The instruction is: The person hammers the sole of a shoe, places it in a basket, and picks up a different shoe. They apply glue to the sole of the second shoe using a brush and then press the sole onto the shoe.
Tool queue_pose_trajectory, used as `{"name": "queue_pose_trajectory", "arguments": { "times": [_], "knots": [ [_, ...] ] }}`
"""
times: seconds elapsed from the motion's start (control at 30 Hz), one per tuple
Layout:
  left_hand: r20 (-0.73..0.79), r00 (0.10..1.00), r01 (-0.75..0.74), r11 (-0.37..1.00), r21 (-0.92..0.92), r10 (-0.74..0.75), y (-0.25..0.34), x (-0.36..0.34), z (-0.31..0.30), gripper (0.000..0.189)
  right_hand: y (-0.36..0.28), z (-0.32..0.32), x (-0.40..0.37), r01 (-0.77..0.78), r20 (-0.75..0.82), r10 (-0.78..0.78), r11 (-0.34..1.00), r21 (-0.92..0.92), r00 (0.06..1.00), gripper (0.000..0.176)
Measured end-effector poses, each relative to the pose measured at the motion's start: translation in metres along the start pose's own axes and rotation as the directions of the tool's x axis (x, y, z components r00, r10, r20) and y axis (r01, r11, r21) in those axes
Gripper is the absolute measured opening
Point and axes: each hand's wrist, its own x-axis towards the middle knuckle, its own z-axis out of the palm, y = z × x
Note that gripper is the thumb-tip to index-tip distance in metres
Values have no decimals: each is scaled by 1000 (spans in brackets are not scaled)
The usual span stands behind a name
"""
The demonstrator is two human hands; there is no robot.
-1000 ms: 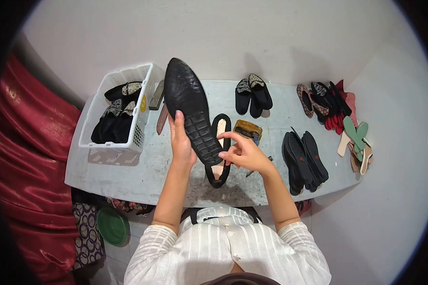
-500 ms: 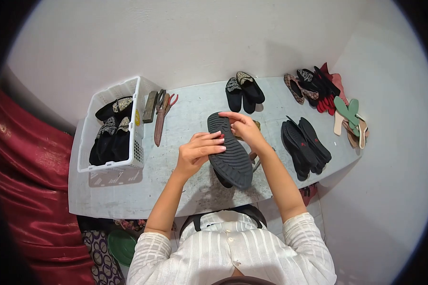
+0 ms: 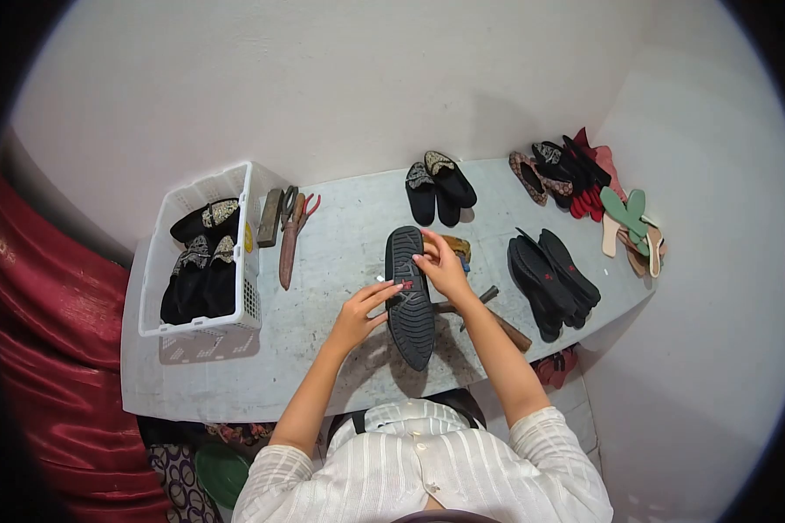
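A black shoe (image 3: 410,318) is held over the table with its ribbed sole facing up and a red mark in the middle. My left hand (image 3: 362,312) grips its left edge, fingertips resting on the sole near the red mark. On the opposite edge, closer to the top end, my right hand (image 3: 446,268) has its thumb on the sole and its other fingers partly hidden. A hammer (image 3: 510,333) lies partly under my right forearm. Behind the right hand is a yellowish object (image 3: 455,247), mostly covered.
A white basket (image 3: 202,328) with several black shoes stands on the left of the table (image 3: 323,253). Beside it lie a block (image 3: 269,218), scissors (image 3: 289,202) and red-handled pliers (image 3: 310,209). Black shoes (image 3: 440,187) stand at the back; loose soles (image 3: 554,283) lie right.
The shoe has turned more upright in view and moved slightly lower, both hands still on it. My right hand has shifted down along its edge. More of the hammer now shows.
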Motion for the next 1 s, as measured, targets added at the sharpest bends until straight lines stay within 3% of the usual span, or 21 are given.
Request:
{"name": "queue_pose_trajectory", "arguments": {
  "times": [0.03,0.1,0.13,0.23,0.3,0.37,0.43,0.5,0.57,0.67,0.73,0.8,0.9,1.0],
  "knots": [
    [-3,1000,-4,1000,3,4,2,-1,-1,56,1,1,-1,6,1,-6,1000,0,1000,53],
    [27,986,167,980,-108,-165,6,-1,-1,59,-4,3,1,-18,-16,18,1000,5,1000,54],
    [24,986,165,980,-110,-163,8,-2,0,59,-9,3,2,-16,-15,16,1000,2,1000,54],
    [-5,962,269,952,-142,-273,13,-10,9,55,-27,2,-4,-44,-12,43,989,-144,999,52],
    [-48,871,409,774,-484,-490,13,-15,18,48,-22,2,-4,-38,-31,32,979,-199,999,50],
    [-86,838,426,746,-512,-538,14,-15,25,46,-16,3,-5,-29,-49,17,967,-253,999,48],
    [-124,799,442,713,-544,-589,13,-17,30,44,-17,9,-7,141,-111,-209,888,-437,972,46],
    [-136,749,503,690,-521,-648,10,-18,34,46,-17,10,-14,80,-155,-146,927,-367,977,46],
    [-114,754,520,693,-500,-647,8,-16,34,48,-15,12,-21,-63,-248,0,967,-247,969,44],
    [-140,781,503,746,-437,-608,1,-9,37,53,0,20,-37,-3,-260,-99,931,-364,961,43],
    [-185,801,470,790,-392,-569,-12,-1,47,56,2,25,-38,-10,-186,-55,945,-328,981,44],
    [-105,834,350,667,-658,-542,-21,11,61,59,2,26,-35,14,-144,-61,952,-307,988,44],
    [2,833,417,625,-660,-553,-21,18,71,59,0,23,-33,16,-46,-33,942,-335,998,47],
    [-21,866,391,703,-594,-499,-21,18,70,59,1,19,-32,19,46,-4,942,-335,999,50]
  ]
}}
